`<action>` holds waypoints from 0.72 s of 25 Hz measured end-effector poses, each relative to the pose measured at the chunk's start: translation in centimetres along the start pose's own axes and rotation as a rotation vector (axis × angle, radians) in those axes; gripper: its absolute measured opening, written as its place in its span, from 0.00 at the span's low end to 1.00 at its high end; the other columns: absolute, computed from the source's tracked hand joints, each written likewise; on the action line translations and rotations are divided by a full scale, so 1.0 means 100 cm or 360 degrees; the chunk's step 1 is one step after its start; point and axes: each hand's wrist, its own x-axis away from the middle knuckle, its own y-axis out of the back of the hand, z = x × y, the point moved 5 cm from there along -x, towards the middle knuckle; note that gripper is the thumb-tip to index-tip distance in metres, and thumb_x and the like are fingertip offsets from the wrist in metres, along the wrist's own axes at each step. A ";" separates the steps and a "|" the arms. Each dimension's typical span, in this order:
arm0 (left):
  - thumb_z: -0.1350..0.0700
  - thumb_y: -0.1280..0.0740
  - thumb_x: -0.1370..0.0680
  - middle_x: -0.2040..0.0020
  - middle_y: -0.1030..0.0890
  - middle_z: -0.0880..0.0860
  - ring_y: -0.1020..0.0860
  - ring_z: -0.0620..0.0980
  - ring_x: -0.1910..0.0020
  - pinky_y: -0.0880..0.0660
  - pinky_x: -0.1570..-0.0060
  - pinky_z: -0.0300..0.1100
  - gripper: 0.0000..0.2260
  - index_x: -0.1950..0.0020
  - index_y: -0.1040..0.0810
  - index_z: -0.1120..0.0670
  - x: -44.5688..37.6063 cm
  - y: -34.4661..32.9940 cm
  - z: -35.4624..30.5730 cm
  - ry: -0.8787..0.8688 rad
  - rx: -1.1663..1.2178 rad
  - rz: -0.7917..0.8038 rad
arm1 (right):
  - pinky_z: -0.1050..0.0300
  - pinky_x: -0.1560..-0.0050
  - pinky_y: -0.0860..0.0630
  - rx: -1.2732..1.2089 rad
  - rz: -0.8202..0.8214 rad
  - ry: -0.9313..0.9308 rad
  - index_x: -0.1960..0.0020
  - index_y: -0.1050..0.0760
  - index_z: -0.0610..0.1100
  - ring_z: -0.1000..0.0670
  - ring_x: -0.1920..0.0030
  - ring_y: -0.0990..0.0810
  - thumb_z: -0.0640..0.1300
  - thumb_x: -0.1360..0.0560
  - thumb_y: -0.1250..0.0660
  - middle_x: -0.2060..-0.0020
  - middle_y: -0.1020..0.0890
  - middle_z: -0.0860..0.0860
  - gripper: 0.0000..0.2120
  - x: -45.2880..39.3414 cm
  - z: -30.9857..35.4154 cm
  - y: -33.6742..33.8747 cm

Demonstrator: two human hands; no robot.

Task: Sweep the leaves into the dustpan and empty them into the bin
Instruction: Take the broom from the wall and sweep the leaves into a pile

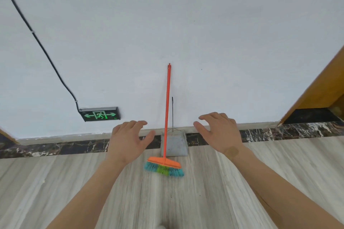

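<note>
An orange broom [167, 109] with blue and green bristles leans upright against the white wall, its head on the floor. Behind it stands a grey metal dustpan [176, 144] with a thin dark handle rising along the wall. My left hand [128, 139] is stretched out to the left of the broom, fingers spread, holding nothing. On the other side, my right hand [217, 132] reaches forward beside the dustpan, also spread and empty. Neither hand touches the broom or the dustpan. No leaves and no bin are in view.
A green exit sign [100, 116] is mounted low on the wall at left, fed by a black cable [42, 48]. A dark marble strip [279, 133] runs along the wall's foot. A wooden door frame [316, 87] stands at right. The floor is pale wood-grain tile [167, 201].
</note>
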 end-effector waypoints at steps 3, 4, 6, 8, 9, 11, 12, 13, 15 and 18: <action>0.30 0.53 0.29 0.43 0.20 0.45 0.26 0.49 0.38 0.37 0.34 0.49 0.33 0.36 0.24 0.46 -0.042 -0.002 0.020 -0.0018 0.0071 0.0035 | 0.50 0.35 0.35 0.0009 0.0024 -0.0062 0.35 0.24 0.55 0.50 0.34 0.29 0.63 0.21 0.45 0.37 0.23 0.56 0.22 -0.040 0.013 -0.011; 0.30 0.53 0.29 0.43 0.20 0.45 0.26 0.49 0.38 0.37 0.33 0.49 0.33 0.36 0.24 0.46 -0.052 -0.003 0.025 -0.0034 0.0075 0.0038 | 0.50 0.35 0.35 0.0015 0.0042 -0.0077 0.35 0.24 0.55 0.50 0.34 0.29 0.63 0.21 0.45 0.37 0.23 0.56 0.22 -0.049 0.016 -0.015; 0.30 0.54 0.29 0.41 0.21 0.44 0.27 0.48 0.37 0.38 0.32 0.48 0.34 0.34 0.25 0.45 -0.074 -0.008 0.034 -0.0048 0.0093 0.0070 | 0.50 0.35 0.35 0.0023 0.0076 -0.0094 0.35 0.25 0.55 0.51 0.34 0.30 0.63 0.21 0.46 0.36 0.23 0.57 0.22 -0.072 0.021 -0.025; 0.29 0.55 0.29 0.41 0.21 0.44 0.26 0.48 0.37 0.38 0.32 0.47 0.34 0.34 0.26 0.45 -0.097 -0.016 0.046 -0.0030 0.0085 0.0097 | 0.50 0.35 0.36 0.0015 0.0116 -0.0093 0.35 0.25 0.56 0.51 0.34 0.30 0.64 0.21 0.47 0.36 0.24 0.57 0.22 -0.099 0.025 -0.036; 0.29 0.55 0.29 0.41 0.21 0.44 0.26 0.47 0.37 0.38 0.33 0.47 0.34 0.34 0.26 0.45 -0.107 -0.020 0.049 -0.0033 0.0080 0.0104 | 0.50 0.34 0.36 0.0009 0.0131 -0.0094 0.34 0.26 0.56 0.52 0.33 0.30 0.64 0.21 0.47 0.35 0.24 0.57 0.22 -0.109 0.026 -0.040; 0.29 0.55 0.29 0.40 0.21 0.44 0.27 0.47 0.37 0.38 0.32 0.47 0.34 0.34 0.26 0.45 -0.129 -0.029 0.057 -0.0026 0.0087 0.0146 | 0.50 0.34 0.36 -0.0019 0.0175 -0.0121 0.34 0.26 0.56 0.52 0.33 0.31 0.64 0.21 0.47 0.35 0.24 0.57 0.22 -0.135 0.026 -0.054; 0.29 0.55 0.29 0.40 0.21 0.43 0.27 0.47 0.37 0.38 0.32 0.47 0.34 0.34 0.26 0.45 -0.137 -0.033 0.058 -0.0021 0.0088 0.0162 | 0.50 0.34 0.36 -0.0028 0.0190 -0.0135 0.34 0.26 0.57 0.51 0.33 0.31 0.64 0.21 0.48 0.34 0.24 0.57 0.23 -0.145 0.026 -0.061; 0.29 0.55 0.29 0.40 0.21 0.43 0.27 0.46 0.37 0.38 0.32 0.47 0.34 0.34 0.26 0.44 -0.148 -0.037 0.060 -0.0014 0.0082 0.0178 | 0.49 0.34 0.36 -0.0039 0.0201 -0.0138 0.34 0.27 0.57 0.51 0.33 0.30 0.64 0.21 0.48 0.34 0.25 0.57 0.23 -0.159 0.026 -0.069; 0.30 0.55 0.29 0.40 0.21 0.43 0.27 0.46 0.37 0.38 0.32 0.46 0.33 0.34 0.27 0.44 -0.173 -0.048 0.063 -0.0001 0.0055 0.0198 | 0.49 0.34 0.35 -0.0088 0.0234 -0.0138 0.34 0.26 0.57 0.51 0.33 0.30 0.64 0.22 0.48 0.34 0.24 0.57 0.23 -0.190 0.026 -0.085; 0.30 0.55 0.29 0.40 0.21 0.42 0.27 0.46 0.37 0.38 0.32 0.46 0.33 0.34 0.26 0.44 -0.219 -0.061 0.066 0.0032 0.0027 0.0218 | 0.49 0.34 0.35 -0.0134 0.0256 -0.0114 0.35 0.26 0.56 0.51 0.32 0.31 0.65 0.22 0.48 0.35 0.24 0.57 0.23 -0.239 0.024 -0.103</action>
